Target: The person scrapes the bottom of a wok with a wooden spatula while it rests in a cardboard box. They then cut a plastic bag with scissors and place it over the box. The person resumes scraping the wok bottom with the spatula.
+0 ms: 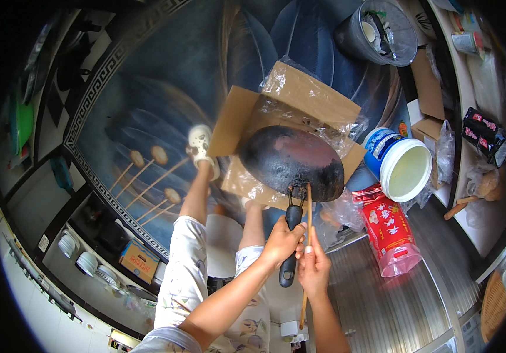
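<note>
My left hand (281,242) grips the black handle (294,216) of a blackened wok (275,163). The wok hangs tilted over an open cardboard box (312,95); its sooty, rounded surface with a dull reddish patch faces me. Between the fingers of my right hand (313,264) is a thin wooden stick (309,216), held alongside the handle. The stick's upper tip meets the wok's rim beside the handle bracket, as far as I can tell. Clear plastic film (354,128) lines the box flaps. Most of the box's inside is hidden behind the wok.
Right of the box stand a white-and-blue plastic bucket (405,170) and a red printed bag (387,234). A lined waste bin (383,35) is at the upper right. Shelves with bowls (87,263) run along the left. My legs and a light clog (200,143) flank the box's near side.
</note>
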Motion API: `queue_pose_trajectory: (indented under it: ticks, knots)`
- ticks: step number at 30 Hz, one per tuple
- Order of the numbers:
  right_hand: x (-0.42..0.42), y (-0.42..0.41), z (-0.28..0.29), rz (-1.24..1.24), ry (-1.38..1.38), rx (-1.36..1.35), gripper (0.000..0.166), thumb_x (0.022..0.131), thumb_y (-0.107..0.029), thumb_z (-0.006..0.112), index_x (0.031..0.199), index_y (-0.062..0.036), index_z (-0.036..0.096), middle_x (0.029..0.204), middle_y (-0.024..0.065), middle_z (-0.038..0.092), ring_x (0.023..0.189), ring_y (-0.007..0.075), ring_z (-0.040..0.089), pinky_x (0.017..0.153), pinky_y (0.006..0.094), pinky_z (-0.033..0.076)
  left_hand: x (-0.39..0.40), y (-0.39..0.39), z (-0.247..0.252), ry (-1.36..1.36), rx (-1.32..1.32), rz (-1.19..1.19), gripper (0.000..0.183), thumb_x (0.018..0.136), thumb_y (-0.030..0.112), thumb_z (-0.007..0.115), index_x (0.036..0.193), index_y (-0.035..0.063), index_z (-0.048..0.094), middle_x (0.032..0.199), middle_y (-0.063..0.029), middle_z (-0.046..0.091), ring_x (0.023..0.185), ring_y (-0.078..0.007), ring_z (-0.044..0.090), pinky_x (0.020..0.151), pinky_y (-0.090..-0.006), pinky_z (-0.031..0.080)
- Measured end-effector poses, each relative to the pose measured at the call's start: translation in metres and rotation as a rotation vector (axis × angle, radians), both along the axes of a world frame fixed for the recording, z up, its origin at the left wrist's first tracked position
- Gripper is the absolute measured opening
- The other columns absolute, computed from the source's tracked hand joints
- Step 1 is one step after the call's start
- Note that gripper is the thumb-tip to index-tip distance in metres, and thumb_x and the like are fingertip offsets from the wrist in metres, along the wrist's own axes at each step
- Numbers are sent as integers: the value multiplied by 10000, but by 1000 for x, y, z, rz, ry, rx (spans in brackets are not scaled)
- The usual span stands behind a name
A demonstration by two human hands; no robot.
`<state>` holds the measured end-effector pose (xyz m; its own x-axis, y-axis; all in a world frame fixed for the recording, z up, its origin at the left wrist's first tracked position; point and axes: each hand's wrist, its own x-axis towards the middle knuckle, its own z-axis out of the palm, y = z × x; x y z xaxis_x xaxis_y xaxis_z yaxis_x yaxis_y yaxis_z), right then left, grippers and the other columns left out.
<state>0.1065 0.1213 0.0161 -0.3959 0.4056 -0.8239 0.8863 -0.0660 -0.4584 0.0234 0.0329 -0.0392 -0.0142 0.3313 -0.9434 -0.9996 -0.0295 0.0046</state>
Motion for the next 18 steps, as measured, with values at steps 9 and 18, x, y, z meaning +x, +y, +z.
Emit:
queue_pose_trajectory:
  ticks: [9,18]
  knots:
    - [-32,44,28,797,-114,234,447,887,-133,531,1327,-176,466,752,208,587,664,394,602,577,463,484,-2,3,4,-34,-25,-8,243,897,121,554,964,46,333,670,-32,453,437,-90,428,363,-250,393]
    - [-55,69,39,1244,-231,257,486,865,-131,543,1341,-173,455,741,203,575,594,365,606,531,452,490,6,5,4,-18,-14,-21,260,892,120,551,964,13,326,660,-50,460,433,-100,449,356,-257,404]
